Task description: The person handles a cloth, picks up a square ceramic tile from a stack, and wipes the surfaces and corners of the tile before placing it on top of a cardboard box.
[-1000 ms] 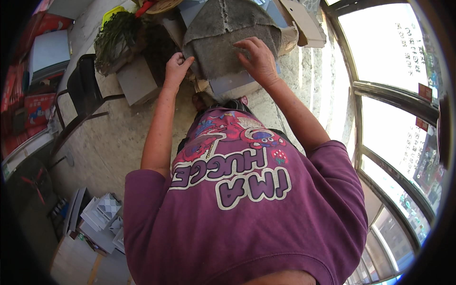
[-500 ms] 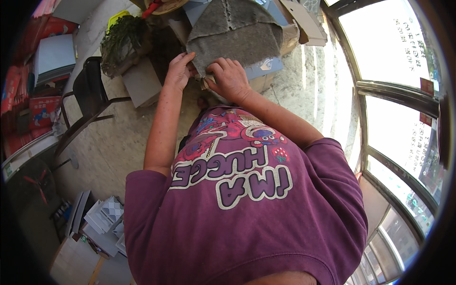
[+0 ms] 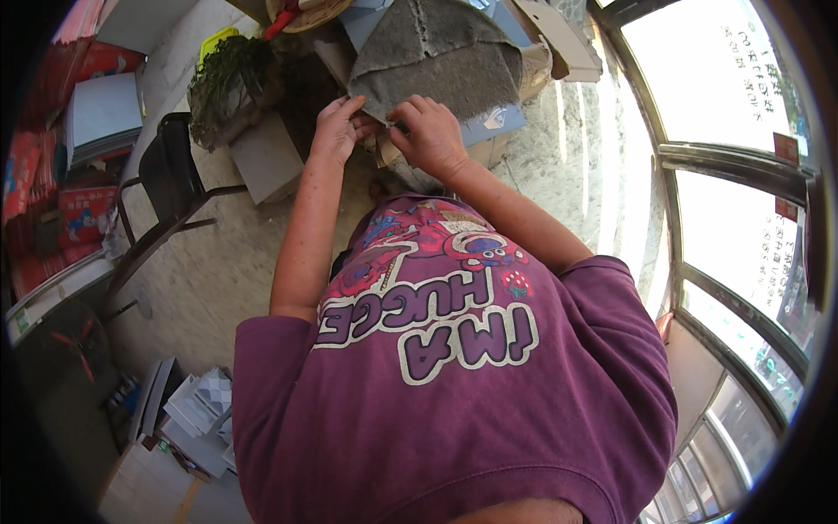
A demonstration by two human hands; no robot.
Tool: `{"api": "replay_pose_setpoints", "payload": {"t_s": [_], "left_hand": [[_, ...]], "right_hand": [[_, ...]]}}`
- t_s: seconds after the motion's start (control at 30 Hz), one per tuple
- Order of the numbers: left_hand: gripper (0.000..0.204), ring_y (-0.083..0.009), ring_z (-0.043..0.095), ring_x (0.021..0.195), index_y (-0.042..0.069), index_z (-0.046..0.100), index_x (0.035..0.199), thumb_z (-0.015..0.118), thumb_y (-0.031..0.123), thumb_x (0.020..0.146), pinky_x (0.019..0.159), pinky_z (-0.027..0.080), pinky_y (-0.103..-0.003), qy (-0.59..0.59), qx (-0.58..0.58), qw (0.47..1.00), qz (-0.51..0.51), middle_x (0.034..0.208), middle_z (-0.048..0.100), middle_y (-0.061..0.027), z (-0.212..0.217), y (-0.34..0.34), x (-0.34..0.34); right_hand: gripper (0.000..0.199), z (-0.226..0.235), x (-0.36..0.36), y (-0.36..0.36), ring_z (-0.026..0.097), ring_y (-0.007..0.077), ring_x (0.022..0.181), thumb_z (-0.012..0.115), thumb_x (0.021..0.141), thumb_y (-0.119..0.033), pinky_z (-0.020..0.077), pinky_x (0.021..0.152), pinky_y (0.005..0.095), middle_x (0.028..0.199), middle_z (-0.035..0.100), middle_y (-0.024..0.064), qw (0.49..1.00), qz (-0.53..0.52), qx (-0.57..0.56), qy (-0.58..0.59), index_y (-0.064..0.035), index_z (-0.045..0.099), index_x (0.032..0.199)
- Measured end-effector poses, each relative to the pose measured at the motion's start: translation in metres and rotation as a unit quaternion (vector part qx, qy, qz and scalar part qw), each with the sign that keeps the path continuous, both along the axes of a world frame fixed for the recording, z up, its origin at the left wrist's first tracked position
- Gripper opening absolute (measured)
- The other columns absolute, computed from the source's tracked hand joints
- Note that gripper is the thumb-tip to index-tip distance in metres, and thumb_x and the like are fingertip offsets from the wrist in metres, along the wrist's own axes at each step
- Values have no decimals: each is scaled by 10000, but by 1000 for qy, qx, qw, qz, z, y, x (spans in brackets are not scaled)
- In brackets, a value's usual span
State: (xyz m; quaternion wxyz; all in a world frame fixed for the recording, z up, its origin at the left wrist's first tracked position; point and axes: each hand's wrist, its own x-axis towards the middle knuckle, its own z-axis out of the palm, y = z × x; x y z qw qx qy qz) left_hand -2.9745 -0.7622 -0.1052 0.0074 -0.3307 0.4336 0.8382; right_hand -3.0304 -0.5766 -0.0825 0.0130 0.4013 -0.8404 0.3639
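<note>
A worn grey cloth [image 3: 436, 85] with a seam across it and a stitched line toward its far end lies over a pale blue surface in front of me. My left hand [image 3: 337, 131] grips its near left corner, with thumb up and fingers curled beneath. Close by on the right, my right hand [image 3: 431, 140] has thumb and bent fingers pinched at the cloth's near edge. Whether a small item sits between the fingertips is hidden. Under the hands hangs a bit of tan material [image 3: 387, 154], its kind unclear.
Left of the cloth, a bundle of green plants [image 3: 229, 87] rests by a grey box [image 3: 269, 157]. A black chair [image 3: 170, 170] stands further left. Beyond the cloth is a round woven basket [image 3: 319, 13]; an opened cardboard box [image 3: 559, 39] is at right. Windows [image 3: 733, 175] line the right side.
My right hand has lifted slightly and its fingers have shifted at the cloth's edge. My left hand has moved slightly right. The view has shifted a little.
</note>
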Motion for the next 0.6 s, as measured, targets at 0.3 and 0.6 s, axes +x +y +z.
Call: {"api": "replay_pose_setpoints", "payload": {"t_s": [0.3,0.6], "left_hand": [[384,-200,645,729,65,526,1101,700,311,862,618,535,-319,-12,-97,995,25,927,608,-81,12,1,-12],[445,-137,614,684,61,531,1100,734,352,832,551,509,-278,-56,-204,977,35,930,583,-48,-4,0,-33]], "right_hand": [[271,-15,-56,4,671,265,809,623,833,-310,517,739,362,853,694,110,918,-201,-109,-325,-80,662,971],[253,-25,-74,9,664,299,856,617,840,-300,515,761,389,884,697,116,938,-212,-66,-266,-96,676,978]]}}
